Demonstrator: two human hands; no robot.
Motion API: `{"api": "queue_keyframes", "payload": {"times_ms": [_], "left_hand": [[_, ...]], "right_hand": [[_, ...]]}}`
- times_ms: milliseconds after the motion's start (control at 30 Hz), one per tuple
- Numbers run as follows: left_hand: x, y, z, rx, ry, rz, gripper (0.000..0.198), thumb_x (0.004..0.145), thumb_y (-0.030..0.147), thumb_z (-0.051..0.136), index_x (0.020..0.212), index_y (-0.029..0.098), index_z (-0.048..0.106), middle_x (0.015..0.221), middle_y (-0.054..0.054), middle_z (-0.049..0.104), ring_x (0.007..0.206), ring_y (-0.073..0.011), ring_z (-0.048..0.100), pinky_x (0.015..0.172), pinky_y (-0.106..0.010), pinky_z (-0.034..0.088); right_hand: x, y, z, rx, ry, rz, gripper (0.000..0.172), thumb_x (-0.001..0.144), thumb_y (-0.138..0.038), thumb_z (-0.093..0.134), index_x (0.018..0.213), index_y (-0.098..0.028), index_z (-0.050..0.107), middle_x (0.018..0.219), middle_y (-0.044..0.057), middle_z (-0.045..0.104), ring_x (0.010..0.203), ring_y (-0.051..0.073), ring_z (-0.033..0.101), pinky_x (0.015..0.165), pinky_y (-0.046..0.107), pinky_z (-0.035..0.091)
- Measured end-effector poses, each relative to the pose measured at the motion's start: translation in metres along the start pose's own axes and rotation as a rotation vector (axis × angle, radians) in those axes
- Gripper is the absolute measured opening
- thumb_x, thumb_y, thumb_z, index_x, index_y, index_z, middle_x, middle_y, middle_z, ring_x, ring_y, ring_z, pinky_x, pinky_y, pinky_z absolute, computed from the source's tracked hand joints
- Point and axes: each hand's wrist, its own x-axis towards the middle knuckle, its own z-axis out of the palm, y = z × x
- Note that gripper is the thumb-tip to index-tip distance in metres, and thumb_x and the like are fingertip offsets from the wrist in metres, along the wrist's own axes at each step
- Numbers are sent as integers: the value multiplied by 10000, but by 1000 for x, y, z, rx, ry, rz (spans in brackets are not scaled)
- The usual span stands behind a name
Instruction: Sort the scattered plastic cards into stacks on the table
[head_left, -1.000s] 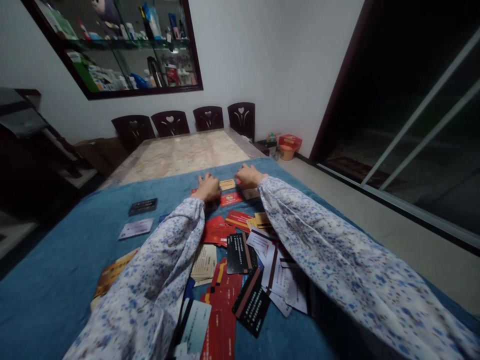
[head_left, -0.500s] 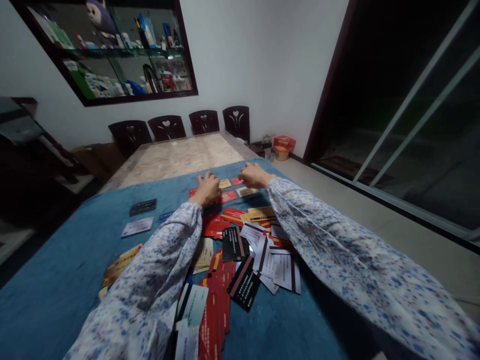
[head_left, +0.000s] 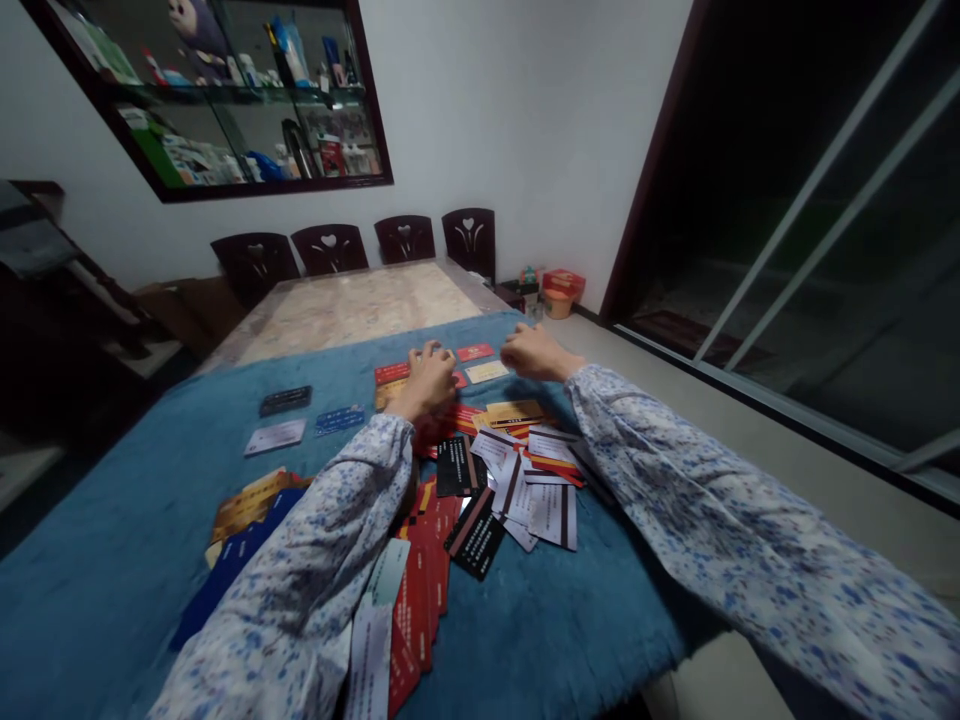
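My left hand reaches over the far rows of cards, its bent fingers a little apart above a red card that it partly covers. Left of it lie another red card and a gold card. Just right of a cream card and a red card is my right hand, its fingers curled together; what they hold, if anything, is hidden. Nearer me spread loose white cards, black cards and a fan of red cards.
A blue cloth covers the near table. At left lie a black card, a white card, blue cards, a gold stack and dark blue cards. Chairs line the far end.
My right hand has moved right, away from the far red card. My left hand has shifted slightly right, uncovering a gold card. The view has shifted a little.
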Motion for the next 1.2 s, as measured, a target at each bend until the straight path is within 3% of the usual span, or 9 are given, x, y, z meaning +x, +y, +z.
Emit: {"api": "queue_keyframes", "payload": {"times_ms": [233, 567, 900, 1200], "left_hand": [[-12, 17, 6, -35, 29, 27, 287, 911, 203, 557, 1138, 216, 732, 1388, -153, 612, 1448, -369, 356, 1133, -586, 299], [-20, 31, 17, -81, 5, 66, 280, 911, 252, 572, 1139, 220, 731, 1351, -134, 659, 1460, -391, 340, 1125, -626, 274], [-27, 48, 19, -138, -5, 165, 252, 931, 251, 566, 1094, 206, 753, 1268, -139, 697, 1443, -399, 357, 1104, -615, 295], [-28, 52, 23, -166, -125, 235, 182, 942, 283, 588, 957, 206, 753, 1221, -125, 722, 1455, -403, 344, 1121, -659, 290]], "right_hand": [[-25, 9, 13, 12, 17, 15, 277, 958, -166, 521, 1021, -194, 789, 1127, 141, 743, 1125, 293, 514, 810, 377, 326], [-61, 6, 28, 44, 61, 35, 264, 975, -211, 529, 1007, -213, 791, 1045, 143, 736, 1043, 281, 516, 805, 383, 317], [-69, 3, 44, 123, 85, 39, 253, 930, -217, 566, 1051, -218, 788, 1090, 138, 734, 1092, 293, 504, 843, 396, 345], [-71, 3, 49, 208, 28, 2, 295, 962, -350, 590, 1161, -234, 774, 1213, 129, 723, 1138, 296, 487, 837, 391, 344]]}}
